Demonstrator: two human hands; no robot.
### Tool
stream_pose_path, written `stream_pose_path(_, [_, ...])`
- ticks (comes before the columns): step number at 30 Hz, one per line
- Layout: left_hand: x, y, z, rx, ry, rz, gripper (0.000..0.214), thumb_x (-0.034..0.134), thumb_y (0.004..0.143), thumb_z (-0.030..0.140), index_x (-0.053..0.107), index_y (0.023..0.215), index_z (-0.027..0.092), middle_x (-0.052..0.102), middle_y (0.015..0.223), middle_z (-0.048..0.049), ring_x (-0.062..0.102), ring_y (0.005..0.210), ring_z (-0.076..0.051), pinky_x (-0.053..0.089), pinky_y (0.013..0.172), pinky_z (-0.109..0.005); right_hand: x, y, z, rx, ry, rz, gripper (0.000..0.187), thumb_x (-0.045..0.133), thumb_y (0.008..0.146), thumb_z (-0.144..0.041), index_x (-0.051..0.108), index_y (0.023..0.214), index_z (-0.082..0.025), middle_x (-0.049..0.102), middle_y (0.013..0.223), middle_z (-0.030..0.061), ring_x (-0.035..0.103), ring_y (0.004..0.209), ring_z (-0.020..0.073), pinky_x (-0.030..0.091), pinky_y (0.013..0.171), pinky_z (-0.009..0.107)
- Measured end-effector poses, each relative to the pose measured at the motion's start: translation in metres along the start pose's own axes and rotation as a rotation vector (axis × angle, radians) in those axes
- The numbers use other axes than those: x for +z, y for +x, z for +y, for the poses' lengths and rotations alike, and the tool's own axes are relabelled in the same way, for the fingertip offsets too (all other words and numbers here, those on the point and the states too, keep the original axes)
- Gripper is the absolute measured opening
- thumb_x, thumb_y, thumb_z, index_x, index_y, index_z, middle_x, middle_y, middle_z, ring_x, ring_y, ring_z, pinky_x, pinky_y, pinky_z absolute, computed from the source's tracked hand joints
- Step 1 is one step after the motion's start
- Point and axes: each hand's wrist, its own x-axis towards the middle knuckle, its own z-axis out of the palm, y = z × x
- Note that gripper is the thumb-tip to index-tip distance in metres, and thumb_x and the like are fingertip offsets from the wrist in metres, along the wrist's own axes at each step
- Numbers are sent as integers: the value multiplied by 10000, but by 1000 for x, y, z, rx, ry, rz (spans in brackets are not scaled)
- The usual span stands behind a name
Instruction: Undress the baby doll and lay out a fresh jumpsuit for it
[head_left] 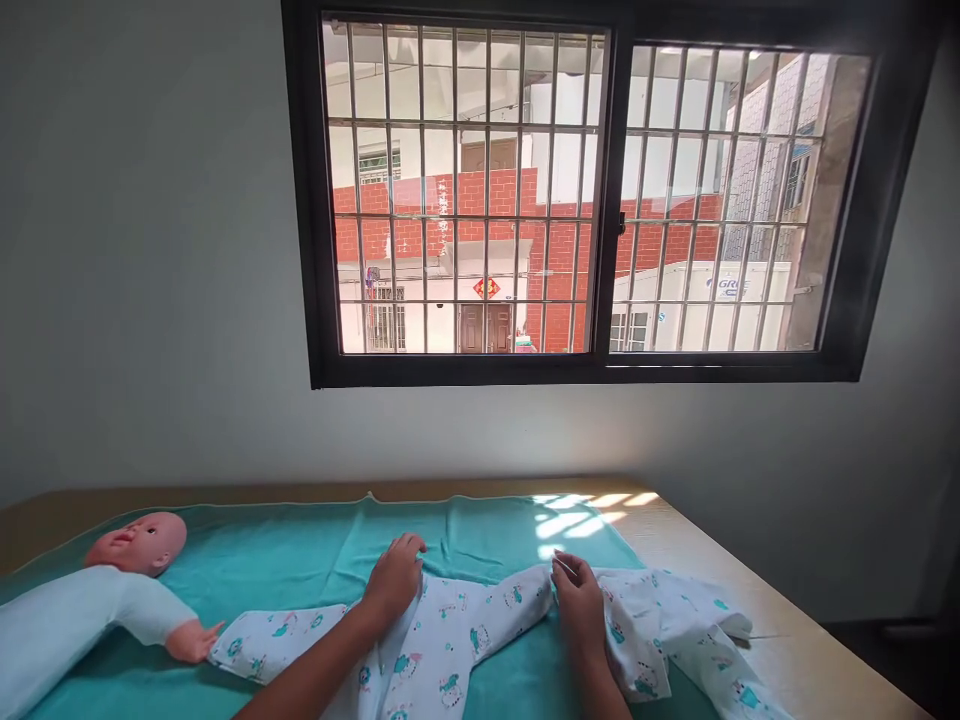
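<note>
A white baby garment point(480, 630) printed with small teal figures lies spread on a teal cloth point(300, 550). My left hand point(394, 580) rests flat on the garment, fingers stretched out and slightly curled at the tips. My right hand point(579, 598) pinches the fabric at the edge of a sleeve or leg, fingers pressed together. A baby doll point(112, 590) in a pale top lies on its back at the left, its arm reaching toward the garment.
The teal cloth covers a light wooden table point(750, 590) set against a grey wall. A barred window point(577, 200) fills the wall above. The table's right edge runs diagonally toward the lower right.
</note>
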Motion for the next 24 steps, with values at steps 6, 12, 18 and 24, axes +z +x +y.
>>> stream_pose_path(6, [-8,-19,-49,-64,47,-57,446,487,866,324,564,1278,172,532,1411,-117,459,1320,-273,383,1063,-398,50,-51,-26,-491,-288,-212,255,437,846,-327,637,918,-185,670,1120,146,606,1073,293,446,971,450])
stream_pose_path(12, [1,-32,-71,-55,82,-47,512,354,964,422,486,1395,180,382,1539,-92,296,1441,-244,214,1184,-432,95,-120,-51,-527,-439,-811,240,503,855,-171,675,1009,-239,697,1091,59,617,1058,229,428,994,357])
stream_pose_path(18, [3,-32,-65,-76,101,41,423,394,952,322,549,1322,190,465,1484,-90,375,1392,-213,240,1167,-400,95,-121,-53,-565,-522,-837,293,509,784,-55,689,955,-210,700,1131,61,616,1087,233,406,1007,350])
stream_pose_path(24, [4,-25,-72,-113,81,15,438,406,917,332,562,1318,251,459,1495,-38,379,1393,-225,278,1147,-424,103,-130,-30,-766,-482,-830,230,592,783,-145,684,972,-238,716,1115,56,659,1045,243,488,931,332])
